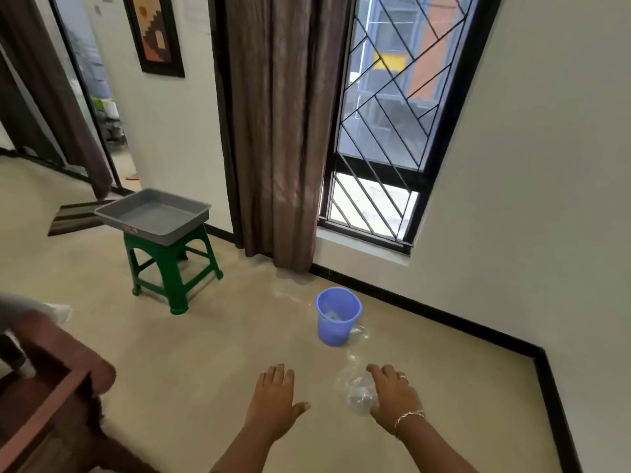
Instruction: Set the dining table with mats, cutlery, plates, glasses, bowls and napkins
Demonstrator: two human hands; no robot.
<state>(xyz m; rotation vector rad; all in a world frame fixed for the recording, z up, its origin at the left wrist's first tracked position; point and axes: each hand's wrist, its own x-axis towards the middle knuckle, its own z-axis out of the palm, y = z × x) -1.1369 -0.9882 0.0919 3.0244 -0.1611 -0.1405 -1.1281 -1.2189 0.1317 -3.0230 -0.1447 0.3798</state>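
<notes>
The left hand [273, 401] is held out flat above the beige polished floor [205, 353], palm down, with the fingers straight and slightly spread and the thumb set out to the side; nothing is held in it. The right hand [396, 401], on which a ring and a thin chain bracelet are worn, is arched over a clear transparent drinking glass [356, 396]. The glass is gripped between the curved fingers above and the thumb at its lower edge, though its outline is blurred. It is held in the air just beside the left hand, low in the view.

A round blue plastic bucket [338, 315] is stood upright on the floor beyond the hands, near the black skirting. Glossy clear streaks are seen between the bucket and the glass. Further left, a grey rectangular plastic tray [160, 215] is placed on a green plastic stool [170, 268]. Behind, a long brown curtain [276, 131] is hung beside a tall window with a black diagonal grille [392, 114]. A dark brown wooden furniture edge [44, 387] is seen at the lower left.
</notes>
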